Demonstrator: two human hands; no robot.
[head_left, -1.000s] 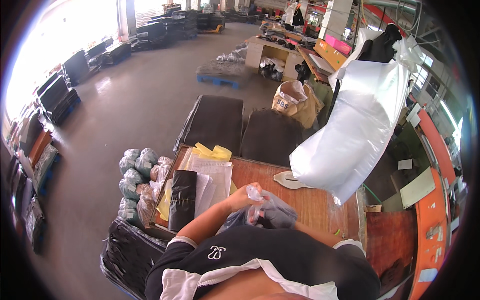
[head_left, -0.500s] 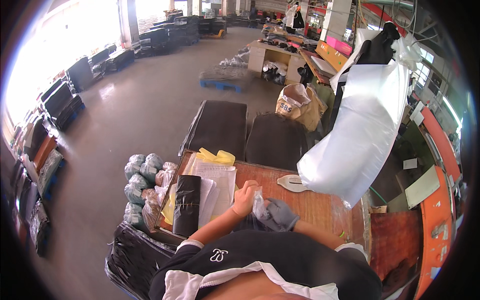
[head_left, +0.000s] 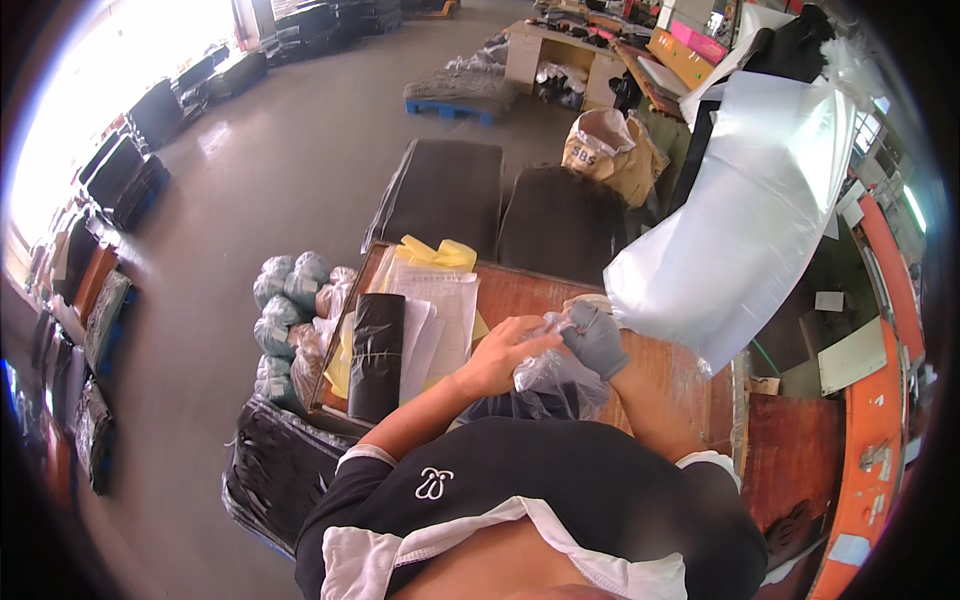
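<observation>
A clear plastic bag (head_left: 562,375) hangs crumpled between my hands, in front of my chest and over the near edge of the wooden table (head_left: 665,375). My bare left hand (head_left: 502,352) grips its left side, fingers bent around the film. On my right hand (head_left: 597,342) is a grey glove, and its fingers are closed on the upper part of the bag. A pale flat piece (head_left: 592,301) lies just beyond the gloved hand, partly covered by it. Left of my left hand are paper sheets (head_left: 450,308) and a black roll (head_left: 377,355) tied with string.
Yellow plastic (head_left: 437,252) lies at the table's far left. Large translucent plastic sheeting (head_left: 735,210) hangs over the right side. Black stacks (head_left: 445,195) stand beyond the table, near a brown paper sack (head_left: 605,145). Bagged bundles (head_left: 275,330) are piled to the left.
My hands have moved outward from my body and slightly apart. The bag, bunched small before, now spreads out below them. The surroundings sit higher in the picture.
</observation>
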